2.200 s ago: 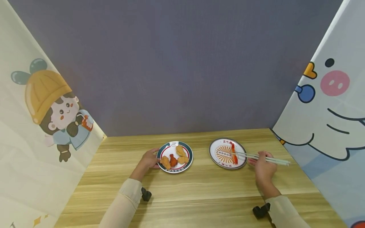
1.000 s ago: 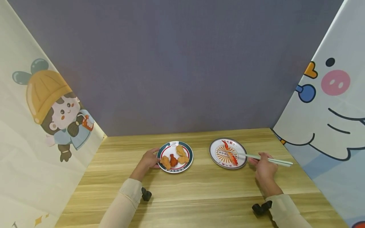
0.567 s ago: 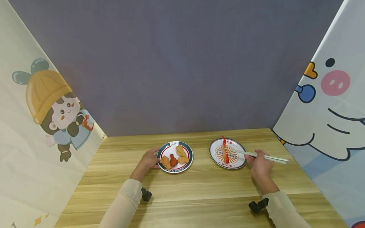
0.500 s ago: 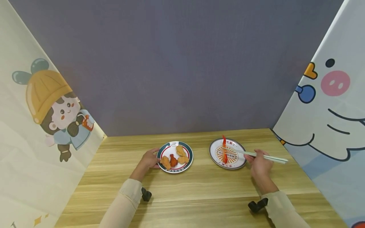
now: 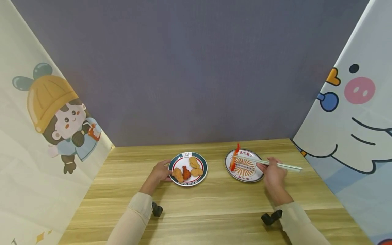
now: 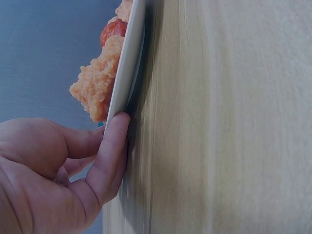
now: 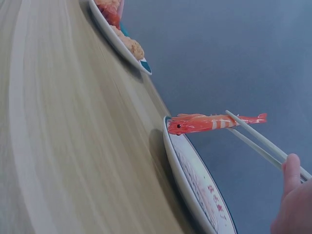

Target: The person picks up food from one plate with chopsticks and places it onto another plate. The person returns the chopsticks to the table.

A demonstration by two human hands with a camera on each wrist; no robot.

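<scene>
My right hand (image 5: 273, 172) holds a pair of pale green chopsticks (image 5: 283, 165), whose tips pinch a red and orange shrimp (image 7: 207, 123). In the right wrist view the shrimp's tail is raised and its head is right at the rim of the white plate (image 7: 190, 192) with red writing. My left hand (image 5: 160, 170) grips the left edge of the green-rimmed plate (image 5: 175, 182), thumb above and fingers beneath, as the left wrist view shows. On that plate lie several fried chicken pieces (image 5: 193, 162) and a dark red drumstick (image 5: 186, 173).
The wooden table (image 5: 208, 211) runs between the two plates and in front of them. A grey panel (image 5: 196, 75) stands behind it, with printed cartoon panels on the left (image 5: 18, 163) and right (image 5: 352, 136).
The shrimp has swung and moved left across the white plate to its left rim, carried in the chopsticks. My right hand has shifted left with it; my left hand stays put.
</scene>
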